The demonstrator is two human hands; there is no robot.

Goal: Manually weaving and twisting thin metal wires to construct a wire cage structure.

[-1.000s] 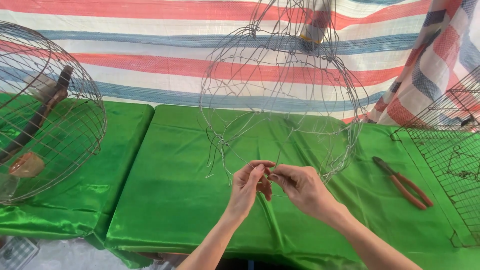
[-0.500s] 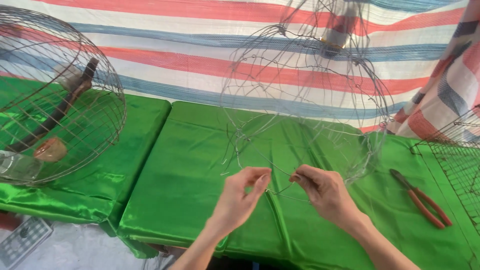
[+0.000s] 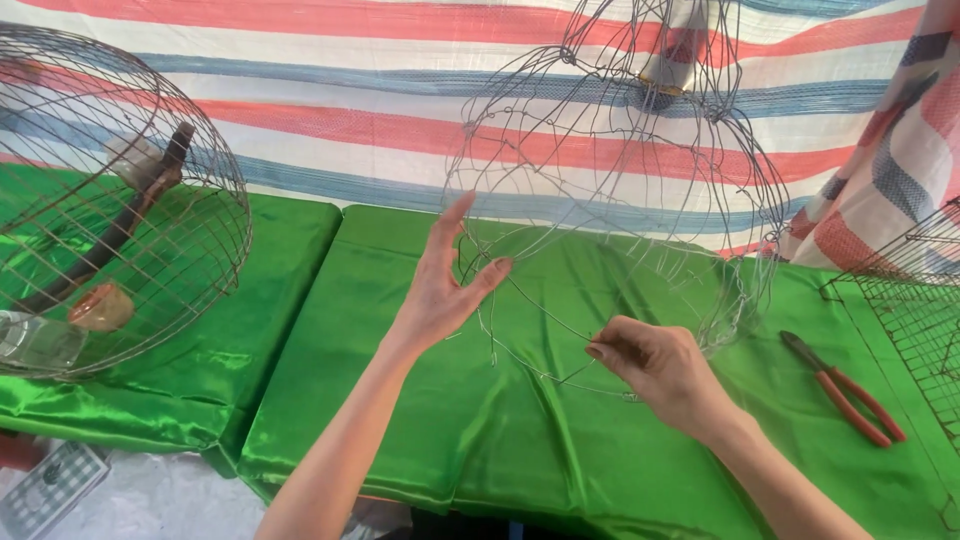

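Right hand (image 3: 660,368) is pinched down tight, thumb and fingertips (image 3: 598,350) closed on a thin strand at the lower rim of the unfinished grey wire cage frame (image 3: 620,190). Left hand (image 3: 440,285) is wide open, palm flat and fingers spread upward, thumb tip just touching one of the frame's curved wires on its left side; it grips nothing.

The wire frame itself stands upright near the middle of the table, towards the back edge, its loose lower wires splaying out over the shiny green satin tablecloth (image 3: 400,420). The top of the frame rises out past the upper edge of the view, where a pale cone-shaped piece (image 3: 675,50) sits inside it; what that piece is, I cannot tell.

Out to the right, a pair of red-handled pliers (image 3: 845,390) lies flat on the cloth, well apart from the right hand, handles pointing towards the front right corner. Beyond them, at the right edge, a flat sheet of square wire mesh (image 3: 915,310) lies on the table.

Far left, on a neighbouring green-covered table, a finished round wire cage (image 3: 120,200) lies on its side with a dark stick and a brownish lump inside. Behind everything hangs a red, white and blue striped tarpaulin (image 3: 330,110).
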